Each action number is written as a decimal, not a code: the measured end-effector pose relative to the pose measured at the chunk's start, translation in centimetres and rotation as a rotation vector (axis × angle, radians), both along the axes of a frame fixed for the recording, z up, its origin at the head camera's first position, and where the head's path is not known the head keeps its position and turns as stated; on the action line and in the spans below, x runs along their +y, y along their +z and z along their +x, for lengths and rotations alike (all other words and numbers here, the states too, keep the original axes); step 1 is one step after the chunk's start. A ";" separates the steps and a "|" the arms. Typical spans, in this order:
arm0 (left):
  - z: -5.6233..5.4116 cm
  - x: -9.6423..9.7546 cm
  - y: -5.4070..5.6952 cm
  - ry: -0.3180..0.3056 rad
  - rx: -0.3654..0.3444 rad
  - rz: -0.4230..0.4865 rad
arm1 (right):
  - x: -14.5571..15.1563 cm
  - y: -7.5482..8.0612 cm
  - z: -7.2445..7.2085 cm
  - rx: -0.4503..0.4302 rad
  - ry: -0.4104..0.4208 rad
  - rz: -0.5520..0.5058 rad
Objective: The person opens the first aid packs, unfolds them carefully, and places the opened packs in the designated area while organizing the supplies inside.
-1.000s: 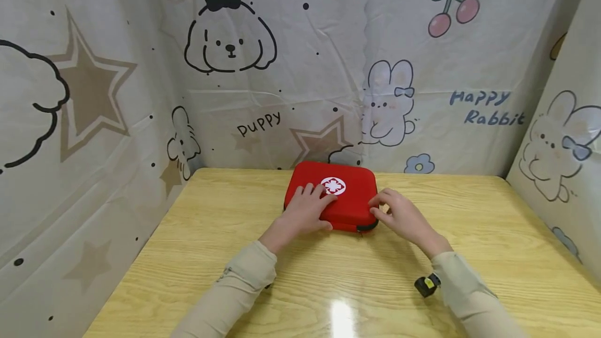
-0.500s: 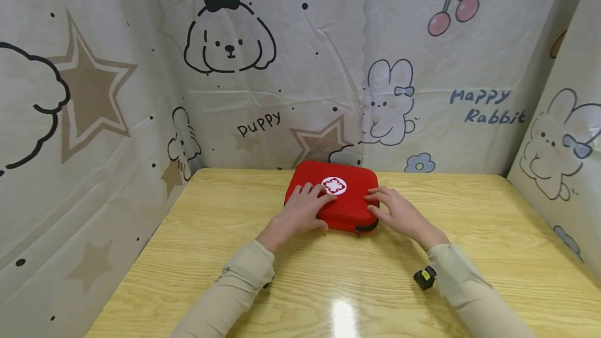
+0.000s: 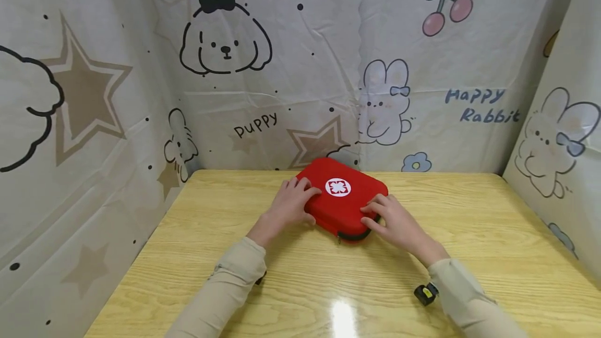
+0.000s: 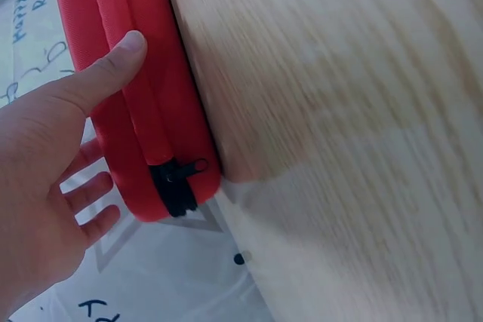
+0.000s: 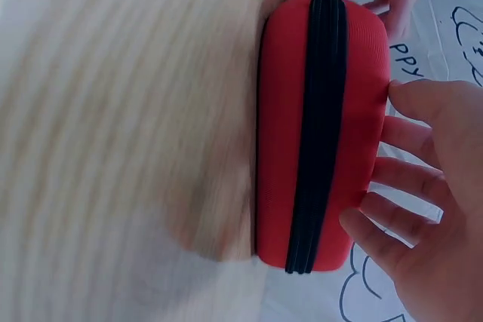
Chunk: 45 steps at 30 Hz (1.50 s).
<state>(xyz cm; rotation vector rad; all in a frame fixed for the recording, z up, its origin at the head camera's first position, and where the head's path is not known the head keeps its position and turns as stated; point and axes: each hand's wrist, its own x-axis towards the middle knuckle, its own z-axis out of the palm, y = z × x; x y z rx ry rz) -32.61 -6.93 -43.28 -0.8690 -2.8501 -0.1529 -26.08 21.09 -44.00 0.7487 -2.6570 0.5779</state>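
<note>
A red zippered first-aid case [image 3: 345,202] with a white round emblem lies turned at an angle near the back of the table. My left hand [image 3: 293,200] grips its left front edge, fingers over the lid and thumb against the front side in the left wrist view. At the right side, my right hand [image 3: 394,220] touches the lid with thumb and loosely extended fingertips. A black zipper [image 5: 321,141] runs along the side facing the right wrist camera. Its pull tab [image 4: 187,171] hangs at the front corner, and the zipper looks closed there.
The wood-grain table [image 3: 300,286] spreads in front of the case and to both sides. Behind stands a printed fabric backdrop [image 3: 300,67], close to the case's back edge. A small black device [image 3: 425,293] sits at the right wrist.
The case has turned clockwise, its front corner swinging nearer. My left hand has shifted left along it; the right fingers have come onto the lid and moved slightly nearer with it.
</note>
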 end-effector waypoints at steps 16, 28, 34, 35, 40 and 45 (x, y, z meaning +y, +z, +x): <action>0.0 -0.6 0.1 0.054 0.036 -0.016 | -0.9 -0.1 1.5 0.075 0.052 -0.004; 1.8 0.3 0.4 -0.088 -0.124 0.038 | 2.5 0.3 -2.5 -0.153 -0.114 -0.062; 1.3 0.2 0.1 -0.086 -0.127 0.072 | 2.5 -0.1 -2.5 -0.185 -0.134 -0.055; 1.2 0.1 0.1 -0.090 -0.125 0.075 | 2.5 -0.1 -2.5 -0.178 -0.137 -0.050; 0.8 -0.2 0.1 -0.105 -0.130 0.091 | 2.2 0.0 -1.8 -0.174 -0.148 -0.040; 0.5 -0.5 0.3 -0.102 -0.115 0.103 | 2.1 -0.2 -1.1 -0.175 -0.163 -0.039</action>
